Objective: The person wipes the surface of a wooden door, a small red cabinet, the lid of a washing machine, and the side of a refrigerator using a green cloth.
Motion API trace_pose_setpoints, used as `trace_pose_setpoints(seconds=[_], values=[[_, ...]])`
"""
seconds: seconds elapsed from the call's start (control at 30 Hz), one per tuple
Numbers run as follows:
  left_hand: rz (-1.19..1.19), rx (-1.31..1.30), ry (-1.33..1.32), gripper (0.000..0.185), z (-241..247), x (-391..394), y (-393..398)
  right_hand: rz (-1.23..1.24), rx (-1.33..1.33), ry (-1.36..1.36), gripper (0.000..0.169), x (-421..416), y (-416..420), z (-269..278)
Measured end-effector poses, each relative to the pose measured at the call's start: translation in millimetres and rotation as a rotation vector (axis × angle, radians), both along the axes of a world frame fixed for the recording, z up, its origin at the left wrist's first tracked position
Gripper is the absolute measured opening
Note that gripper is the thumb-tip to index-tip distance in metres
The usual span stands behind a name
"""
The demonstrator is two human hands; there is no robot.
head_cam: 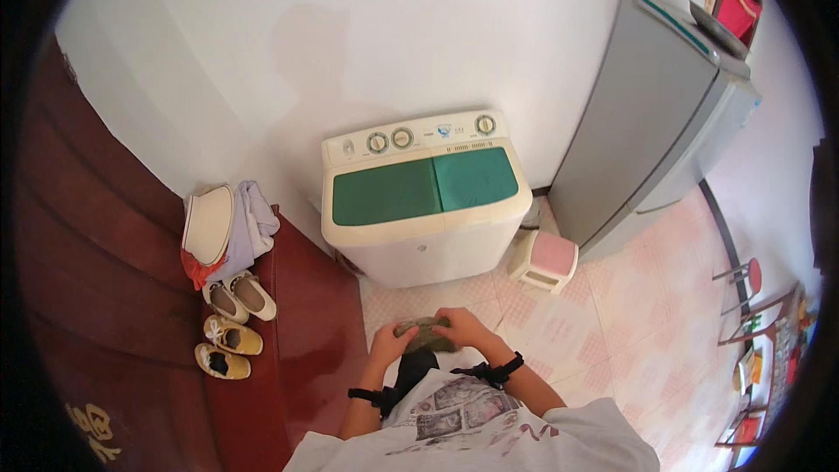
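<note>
Between my two hands, in front of my waist, is a small olive-green cloth item, folded or bunched; its exact kind cannot be told. My left hand grips its left end with the thumb on top. At its right end, my right hand holds on in the same way. Beyond my hands stands a twin-tub washing machine against the wall. Its dark green left lid and lighter green right lid are both down. Dials line the back panel.
A dark red wooden bench runs along the left, bearing yellow shoes, pale shoes and a pile of clothes with a white bag-like item. A pink-topped plastic stool stands right of the machine, near a grey refrigerator.
</note>
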State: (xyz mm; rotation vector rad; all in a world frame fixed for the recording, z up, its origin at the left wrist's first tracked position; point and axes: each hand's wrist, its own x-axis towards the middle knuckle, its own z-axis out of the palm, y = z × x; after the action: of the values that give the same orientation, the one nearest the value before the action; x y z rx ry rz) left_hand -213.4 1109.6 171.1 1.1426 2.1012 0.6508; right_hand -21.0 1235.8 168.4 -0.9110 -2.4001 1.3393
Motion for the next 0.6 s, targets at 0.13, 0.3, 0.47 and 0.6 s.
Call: trace_pose_setpoints(seconds=[0.13,0.3,0.47,0.6], values=[[0.027,0.39,0.042,0.041,56,-42,66,-0.236,0.166,0.228,0.023,-52,57,47],[-0.08,0.711,0.164,0.028,138,-121,119,-0.433,0.526,0.521,0.023,-124,119,132],[-0.066,0.825,0.587,0.028,135,-179,167,-0.499,0.706,0.435,0.023,-169,156,128],[-0.159,0.071,0.587,0.062,41,-198,160,-0.385,0.464,-0.254,0.046,-182,173,56]])
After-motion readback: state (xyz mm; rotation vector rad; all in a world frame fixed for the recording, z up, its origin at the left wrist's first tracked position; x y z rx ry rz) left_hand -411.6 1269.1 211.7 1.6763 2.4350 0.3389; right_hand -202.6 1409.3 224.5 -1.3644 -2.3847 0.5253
